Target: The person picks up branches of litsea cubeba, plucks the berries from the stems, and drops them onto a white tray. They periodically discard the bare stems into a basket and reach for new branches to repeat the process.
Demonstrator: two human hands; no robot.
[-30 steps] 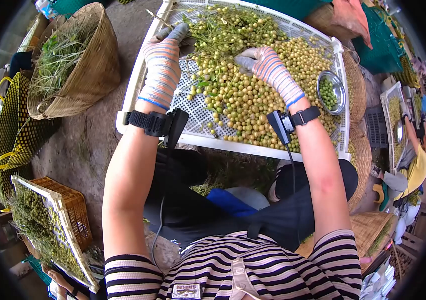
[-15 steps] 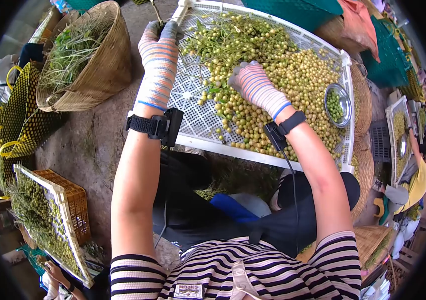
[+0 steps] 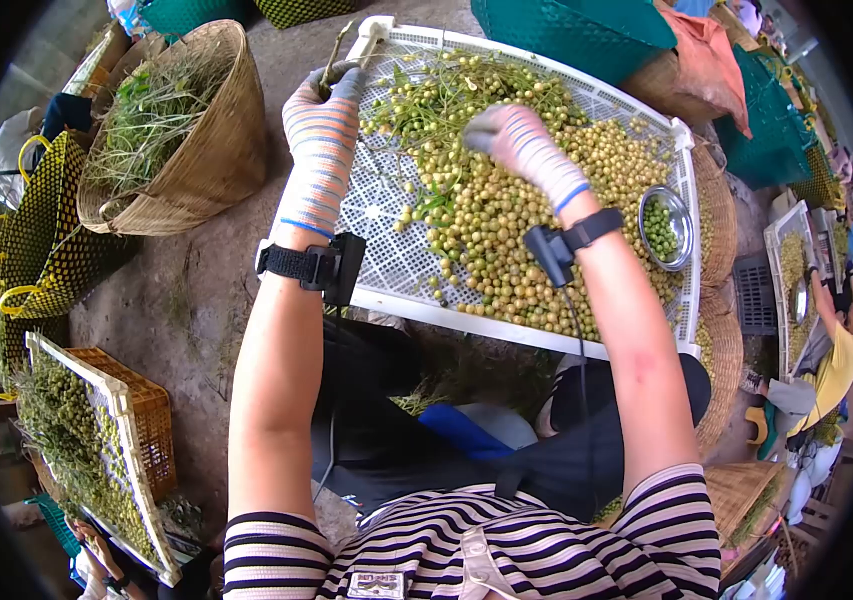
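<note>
My left hand (image 3: 323, 112), in a striped knit glove with grey fingertips, is closed around a thin brown stem (image 3: 340, 45) at the tray's far left corner. My right hand (image 3: 518, 145), gloved alike, hovers over the round yellow-green fruits (image 3: 526, 235); its fingers are pressed together and slightly blurred, and what they hold is hidden. Stemmed clusters (image 3: 476, 95) lie at the far side, just beyond that hand. All this rests in a white perforated tray (image 3: 381, 220). A steel bowl (image 3: 684, 235) of greener fruits stands at the tray's right end.
A woven basket (image 3: 201, 160) of stripped stems stands on the left. Below it, another fruit-filled tray (image 3: 131, 455) leans over an orange crate (image 3: 151, 410). Stacked wicker baskets (image 3: 718, 340) adjoin my tray's right side. Co-workers' arms show at the lower left and far right.
My right hand has lifted slightly toward the far side, off the fruits. My left hand still grips the stem, which now leans more to the right. The view has shifted slightly.
</note>
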